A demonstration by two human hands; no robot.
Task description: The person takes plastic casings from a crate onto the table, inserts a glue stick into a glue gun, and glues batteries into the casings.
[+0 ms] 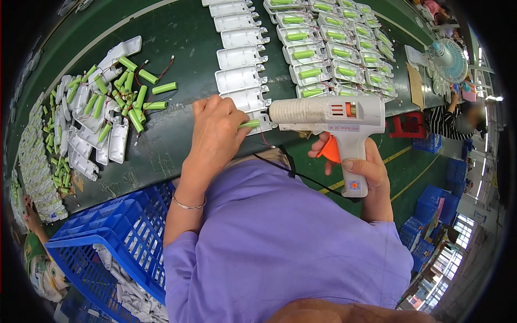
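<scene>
My right hand [369, 169] is wrapped round the handle of a white hot glue gun [328, 112], its fingers by the orange trigger [330, 149]. The gun lies level, nozzle to the left, above the near end of a column of white plastic shells [242, 57]. Between the fingertips of my left hand [218, 121] is a green battery cell [249, 124] with a thin wire, right beside the nozzle and over the nearest shell. Whether the cell touches that shell, I cannot tell.
Shells fitted with green cells [302, 55] fill the table's right side. Loose cells and shells [102, 105] are heaped at left. A blue crate [107, 231] of white parts stands below the table edge. A fan [447, 58] and another person [455, 119] are at right.
</scene>
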